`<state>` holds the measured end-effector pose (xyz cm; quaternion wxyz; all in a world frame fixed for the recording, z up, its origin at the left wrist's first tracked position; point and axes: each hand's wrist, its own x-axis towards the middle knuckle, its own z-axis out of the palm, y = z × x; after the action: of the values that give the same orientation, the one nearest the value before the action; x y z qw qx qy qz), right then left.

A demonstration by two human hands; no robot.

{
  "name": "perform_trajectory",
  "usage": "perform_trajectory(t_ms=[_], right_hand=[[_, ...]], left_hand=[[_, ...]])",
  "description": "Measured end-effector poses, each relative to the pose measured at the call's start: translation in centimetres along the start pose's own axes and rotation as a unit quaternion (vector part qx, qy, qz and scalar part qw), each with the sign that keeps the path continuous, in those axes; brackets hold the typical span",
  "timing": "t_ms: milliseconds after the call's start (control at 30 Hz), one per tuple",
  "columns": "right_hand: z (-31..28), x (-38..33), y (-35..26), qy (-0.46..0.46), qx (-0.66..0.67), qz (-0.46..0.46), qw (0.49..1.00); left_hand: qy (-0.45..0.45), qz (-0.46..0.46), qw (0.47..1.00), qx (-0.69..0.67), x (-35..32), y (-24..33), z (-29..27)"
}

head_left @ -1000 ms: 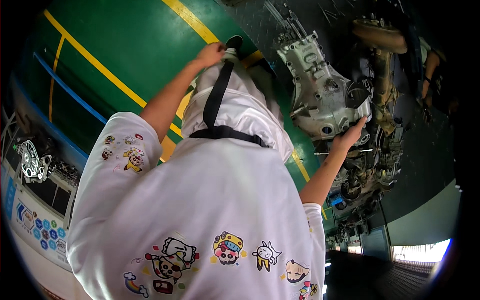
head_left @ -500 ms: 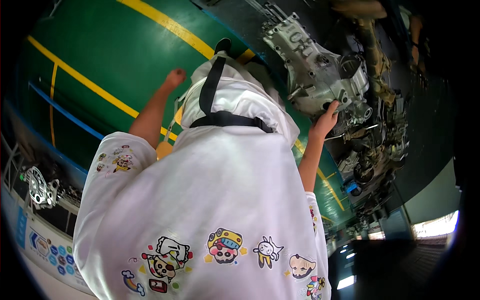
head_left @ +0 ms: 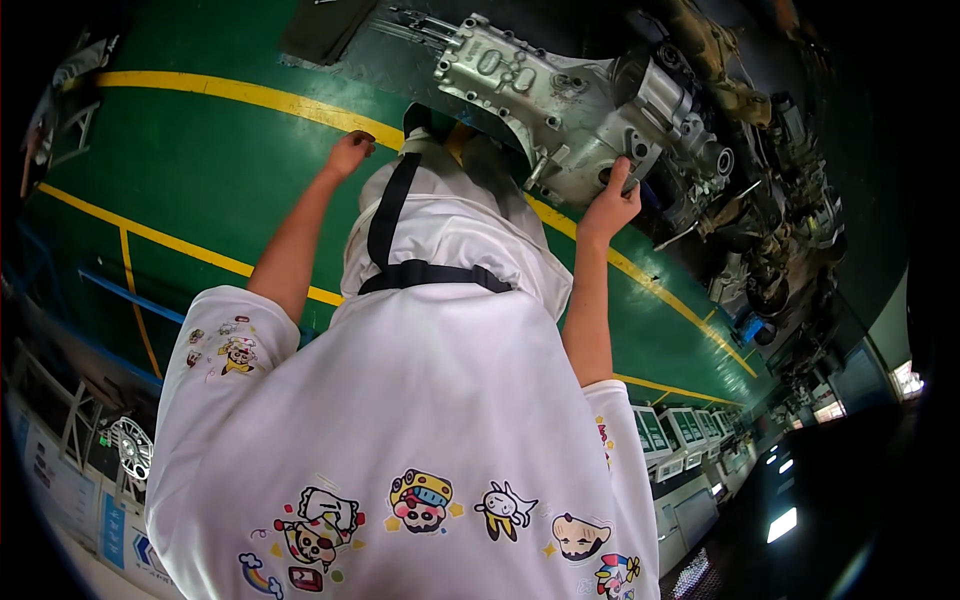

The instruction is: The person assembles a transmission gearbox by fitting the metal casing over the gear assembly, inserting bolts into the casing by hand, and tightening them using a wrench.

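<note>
A large silver-grey metal gearbox housing [head_left: 545,95], with bolt holes along its edges and rods out of its far end, lies on a dark surface ahead and to the right. At its near edge my right hand [head_left: 610,205] is closed, the thumb laid along the metal and the fingers curled below, partly hidden. My left hand [head_left: 348,157] hangs over the green floor, left of my legs and apart from the housing. Its fingers are curled in and nothing shows in them.
More dark, greasy mechanical parts [head_left: 770,250] lie to the right beyond the housing. Yellow lines [head_left: 250,95] cross the green floor [head_left: 200,150]. At the lower left a round metal part [head_left: 130,447] sits near a display board. Several white cabinets [head_left: 690,425] stand at the right.
My view has turned, so the housing appears further left. My right hand stays at its near edge. My left hand, still curled, appears slightly higher and sharper.
</note>
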<state>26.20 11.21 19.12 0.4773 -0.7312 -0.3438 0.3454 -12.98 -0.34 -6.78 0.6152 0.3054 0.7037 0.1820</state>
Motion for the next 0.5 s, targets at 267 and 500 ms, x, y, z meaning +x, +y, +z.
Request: perform_trajectory(t_ms=[267, 500], right_hand=[[0.4, 0.3, 1.0, 0.030, 0.006, -0.058, 0.998], [0.0, 0.3, 1.2, 0.004, 0.026, -0.030, 0.999]], left_hand=[[-0.051, 0.048, 0.998, -0.011, -1.9, 9.8, 4.3], [-0.126, 0.064, 0.989, -0.041, -3.7, 20.4, 8.2]])
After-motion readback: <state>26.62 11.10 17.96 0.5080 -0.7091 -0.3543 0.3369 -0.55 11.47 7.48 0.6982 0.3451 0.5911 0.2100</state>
